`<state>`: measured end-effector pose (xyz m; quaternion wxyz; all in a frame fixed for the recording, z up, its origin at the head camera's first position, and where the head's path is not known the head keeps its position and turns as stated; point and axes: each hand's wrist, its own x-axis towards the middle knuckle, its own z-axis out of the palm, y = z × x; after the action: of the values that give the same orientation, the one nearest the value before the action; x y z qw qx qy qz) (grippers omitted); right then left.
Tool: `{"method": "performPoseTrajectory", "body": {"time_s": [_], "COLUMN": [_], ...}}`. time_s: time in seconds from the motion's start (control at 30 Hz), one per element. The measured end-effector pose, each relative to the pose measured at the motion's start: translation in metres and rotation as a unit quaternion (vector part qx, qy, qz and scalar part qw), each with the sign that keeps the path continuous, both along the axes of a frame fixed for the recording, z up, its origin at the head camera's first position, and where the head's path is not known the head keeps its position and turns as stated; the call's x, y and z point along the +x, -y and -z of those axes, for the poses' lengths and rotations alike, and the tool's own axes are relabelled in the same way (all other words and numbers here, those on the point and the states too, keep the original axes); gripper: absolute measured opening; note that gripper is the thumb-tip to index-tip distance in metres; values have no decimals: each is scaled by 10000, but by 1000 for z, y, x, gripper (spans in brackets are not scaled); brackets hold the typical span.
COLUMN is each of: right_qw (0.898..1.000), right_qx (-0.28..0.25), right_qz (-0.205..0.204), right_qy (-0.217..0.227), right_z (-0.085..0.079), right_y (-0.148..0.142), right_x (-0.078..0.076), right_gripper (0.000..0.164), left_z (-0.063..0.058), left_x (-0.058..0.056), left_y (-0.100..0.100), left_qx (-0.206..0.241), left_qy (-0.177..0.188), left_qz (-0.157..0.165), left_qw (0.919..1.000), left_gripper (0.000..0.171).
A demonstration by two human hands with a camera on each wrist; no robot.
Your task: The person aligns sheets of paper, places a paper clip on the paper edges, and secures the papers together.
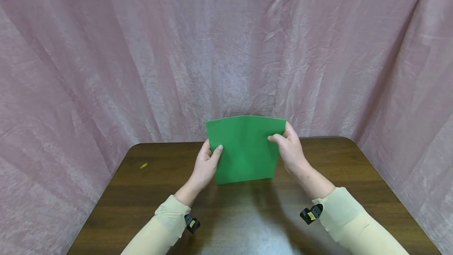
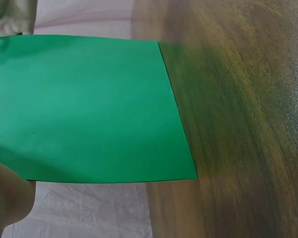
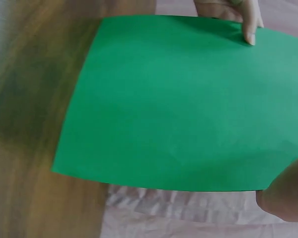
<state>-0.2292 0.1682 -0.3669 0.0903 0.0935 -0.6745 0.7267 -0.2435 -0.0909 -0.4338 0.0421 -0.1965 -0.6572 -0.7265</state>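
Both hands hold up a green sheet (image 1: 245, 150), tilted toward the head camera over the table. My left hand (image 1: 205, 165) grips its left edge, thumb on the near face and the other fingers mostly hidden behind. On the right edge, near the upper corner, my right hand (image 1: 291, 150) pinches the sheet with its thumb in front. The sheet bows slightly along its top edge. In the left wrist view the green sheet (image 2: 89, 109) spans most of the left side. The right wrist view shows the sheet (image 3: 184, 104) with the left thumb on its far edge.
A small yellow paper clip (image 1: 143, 165) lies on the dark wooden table (image 1: 120, 192), left of the hands. Pink curtains (image 1: 226, 50) hang behind the table and along its sides. Each wrist wears a small black camera (image 1: 192, 223) below a pale sleeve.
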Motion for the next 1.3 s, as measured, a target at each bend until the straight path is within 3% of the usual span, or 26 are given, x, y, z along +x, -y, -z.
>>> {"method": "performPoseTrajectory", "body": {"time_s": [0.17, 0.3, 0.37, 0.4, 0.43, 0.47, 0.53, 0.6, 0.63, 0.67, 0.73, 0.83, 0.93, 1.0, 1.3], "right_qw": [9996, 9967, 9889, 9778, 9600, 9346, 8648, 7940, 7712, 7534, 7288, 7017, 6862, 6834, 6958], "right_qx": [14, 241, 678, 1111, 1619, 2164, 3229, 4031, 4334, 4616, 5143, 5832, 6246, 6348, 6336], "right_qz": [-146, -90, 159, 393, 657, 938, 1511, 1803, 1759, 1674, 1457, 1113, 924, 918, 1111], "right_qy": [-249, -774, -1312, -1732, -2188, -2663, -3536, -4178, -4319, -4374, -4279, -3939, -3613, -3487, -3194], "right_z": [-17, -34, -41, -45, -47, -49, -51, -51, -50, -49, -46, -42, -41, -41, -42], "right_y": [0, 1, 2, 3, 4, 6, 14, 25, 33, 41, 59, 82, 99, 104, 78], "right_x": [-1, -5, -7, -8, -9, -11, -11, -11, -10, -9, -7, -5, -4, -4, -4], "right_gripper": [54, 52, 51, 50, 49, 49, 49, 53, 54, 57, 62, 68, 72, 72, 70], "left_z": [1, 1, 1, 2, 2, 2, 3, 2, 2, 2, 3, 2, 2, 2, 4], "left_x": [0, -1, -1, -1, -1, 0, 0, 0, 0, -1, -3, -4, -4, -3, -2], "left_y": [1, 0, -1, -1, -1, -2, -2, -1, -1, -1, 0, 1, 1, 1, -4], "left_qx": [5, 57, 58, 56, 48, 40, 5, -28, -40, -42, -56, -208, -484, -614, -21], "left_qy": [9, -21, -28, -30, -27, -30, -30, -48, -59, -72, -110, -205, -326, -374, -117], "left_qz": [62, 24, -13, -32, -40, -49, -55, -55, -47, -32, 0, -44, -178, -274, -8], "left_qw": [10000, 10000, 10000, 10000, 10000, 10000, 10000, 10000, 10000, 10000, 9999, 9996, 9981, 9970, 9999], "left_gripper": [31, 30, 30, 30, 30, 31, 32, 32, 32, 32, 30, 25, 16, 14, 29]}}
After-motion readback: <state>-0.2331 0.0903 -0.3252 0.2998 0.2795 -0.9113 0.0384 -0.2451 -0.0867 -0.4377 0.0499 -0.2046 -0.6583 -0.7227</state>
